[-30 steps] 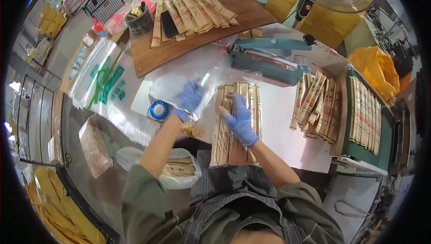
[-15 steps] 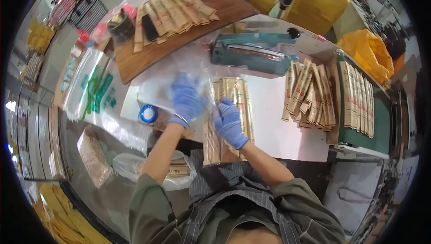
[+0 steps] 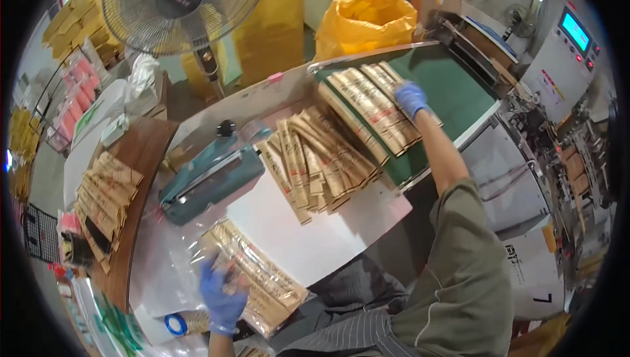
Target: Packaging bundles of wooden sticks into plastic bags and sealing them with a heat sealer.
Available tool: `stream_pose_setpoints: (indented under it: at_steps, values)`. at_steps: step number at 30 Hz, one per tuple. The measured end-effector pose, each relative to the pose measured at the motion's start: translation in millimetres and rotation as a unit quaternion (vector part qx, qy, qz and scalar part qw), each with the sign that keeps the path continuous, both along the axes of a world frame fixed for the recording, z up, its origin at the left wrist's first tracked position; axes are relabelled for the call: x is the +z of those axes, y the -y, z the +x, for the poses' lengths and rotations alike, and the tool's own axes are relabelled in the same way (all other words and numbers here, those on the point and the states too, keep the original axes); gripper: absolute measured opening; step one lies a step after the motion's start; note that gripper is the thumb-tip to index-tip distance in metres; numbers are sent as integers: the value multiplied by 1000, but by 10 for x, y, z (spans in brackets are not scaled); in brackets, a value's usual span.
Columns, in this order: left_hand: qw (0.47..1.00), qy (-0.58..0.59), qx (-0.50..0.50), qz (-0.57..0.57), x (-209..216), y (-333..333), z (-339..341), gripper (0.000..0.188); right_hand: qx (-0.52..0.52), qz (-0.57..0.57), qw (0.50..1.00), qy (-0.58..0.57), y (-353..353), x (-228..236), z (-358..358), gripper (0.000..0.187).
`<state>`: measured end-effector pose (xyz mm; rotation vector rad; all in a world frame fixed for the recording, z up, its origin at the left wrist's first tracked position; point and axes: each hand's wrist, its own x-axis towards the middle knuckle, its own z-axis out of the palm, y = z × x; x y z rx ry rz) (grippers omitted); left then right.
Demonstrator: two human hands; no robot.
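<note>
My left hand [image 3: 222, 296], in a blue glove, is beside a clear plastic bag [image 3: 264, 319] holding long brown paper packets [image 3: 252, 258]. Its fingers look stretched and apart from the thumb, against the bag's left side, with some blur. My right hand [image 3: 412, 99], also blue-gloved, reaches far right to a row of similar brown packets [image 3: 374, 107] on a green belt [image 3: 456, 88]. It touches the outer end of that row. How far its fingers close round the packets is hidden.
A loose pile of packets [image 3: 321, 160] lies between the belt and a teal bag sealer [image 3: 211, 183]. More packets [image 3: 105, 203] fan out on a brown board [image 3: 147, 160]. A standing fan [image 3: 184, 2] and a yellow sack [image 3: 364, 25] stand behind the table. A blue-ringed roll [image 3: 176, 323] lies lower left.
My view has turned right. My right hand has left the bagged packets and reached out to the row on the green belt. My left hand has come to the bag's side.
</note>
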<state>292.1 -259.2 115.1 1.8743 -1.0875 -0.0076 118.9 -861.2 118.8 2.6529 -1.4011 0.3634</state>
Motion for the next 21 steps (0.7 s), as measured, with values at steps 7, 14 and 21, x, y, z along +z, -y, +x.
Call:
stream_pose_setpoints:
  at_steps: [7,14,21]
  values:
    - [954,-300,-2,24,-1063,2115,722,91,123,12,992,33,-2358,-295,1632,66]
    - [901,-397,173,7,-610,2580,711,92,67,390,911,120,-1819,-931,1840,56]
    - [881,-446,49,-147,-1121,2803,851,86,169,467,805,326,-2201,-1065,1728,43]
